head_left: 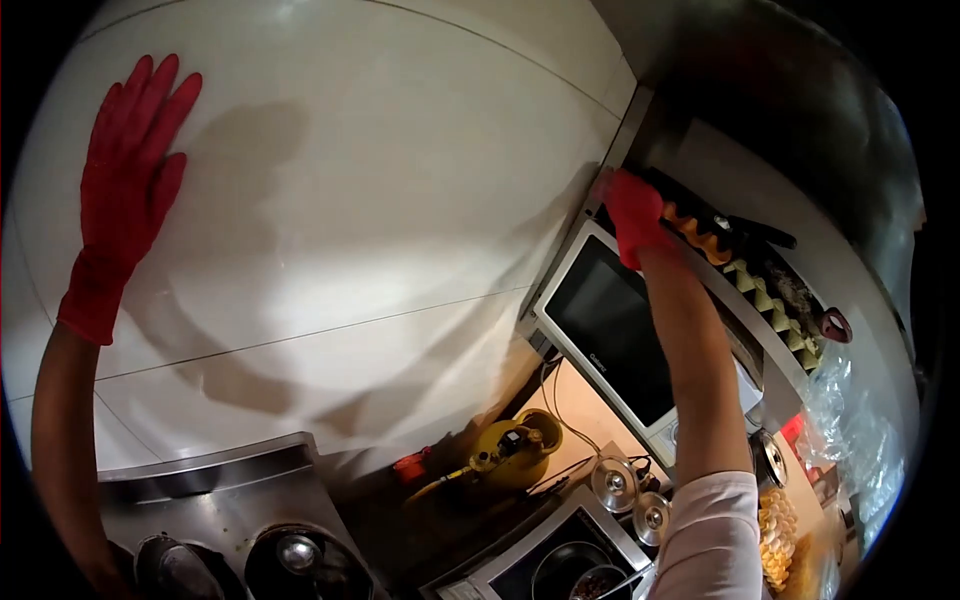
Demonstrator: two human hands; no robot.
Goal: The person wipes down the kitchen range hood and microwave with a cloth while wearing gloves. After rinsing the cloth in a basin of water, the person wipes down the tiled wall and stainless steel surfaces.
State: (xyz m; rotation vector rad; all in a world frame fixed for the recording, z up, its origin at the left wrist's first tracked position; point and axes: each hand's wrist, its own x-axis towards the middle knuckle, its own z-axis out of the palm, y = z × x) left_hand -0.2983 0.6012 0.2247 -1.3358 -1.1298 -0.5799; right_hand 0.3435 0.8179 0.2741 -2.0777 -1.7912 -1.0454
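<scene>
My left hand [128,170], in a red rubber glove, is raised at the upper left against the white tiled wall [380,180]. Its fingers are stretched out and it holds nothing. A red glove also covers my right hand [635,212], which reaches to the shelf edge just above the microwave [612,318]. Its fingers are blurred and partly hidden, so what they touch cannot be made out. Egg trays [770,300], orange and pale green, lie on the shelf to the right of my right hand, with a dark-handled tool [762,232] beside them.
A steel stove [205,480] with pans stands at the lower left. Lower centre are a yellow gas cylinder [515,455] and a cooktop [560,550] with a pan. Pot lids [614,482] sit under the microwave. Clear plastic bags [865,450] hang at the right.
</scene>
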